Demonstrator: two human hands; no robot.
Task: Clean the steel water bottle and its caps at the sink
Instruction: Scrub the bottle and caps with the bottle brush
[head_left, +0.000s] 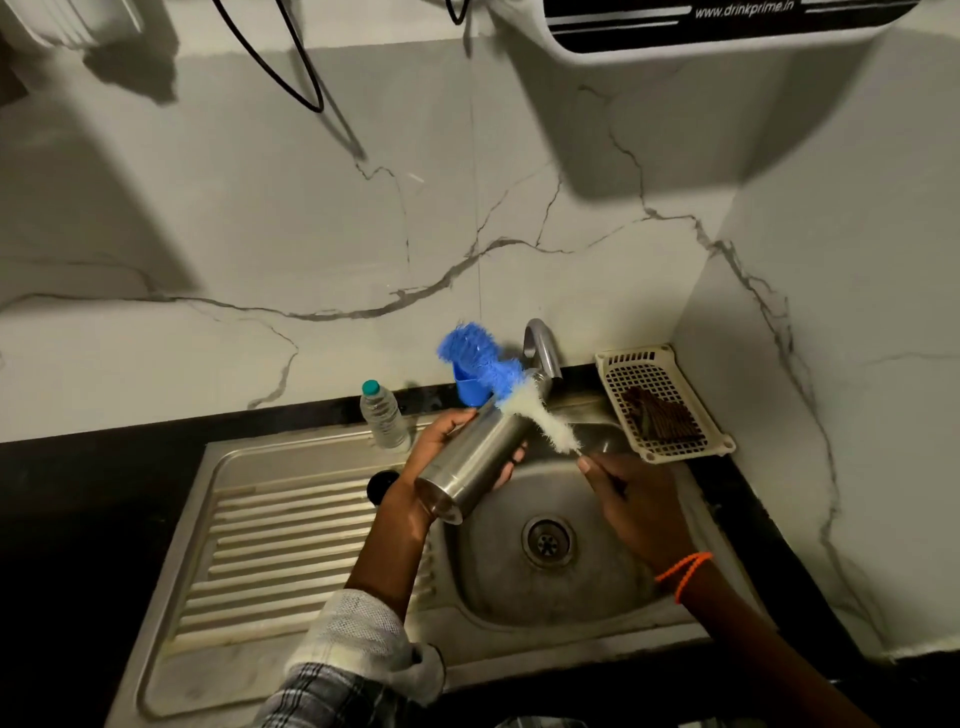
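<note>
At frame centre, the left hand (449, 441) grips the cylindrical steel water bottle (475, 460); the right hand (631, 501) pinches the blue-and-white bristle bottle brush (498, 382), which likely needs feeding into the bottle's mouth next.

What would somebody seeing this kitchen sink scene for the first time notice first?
Probably the bottle brush, its bright blue and white bristles sticking up in front of the tap, its handle held by the right hand. Next, the steel water bottle, gripped tilted over the sink by the left hand, its mouth toward the brush. A small plastic bottle stands at the back edge.
</note>
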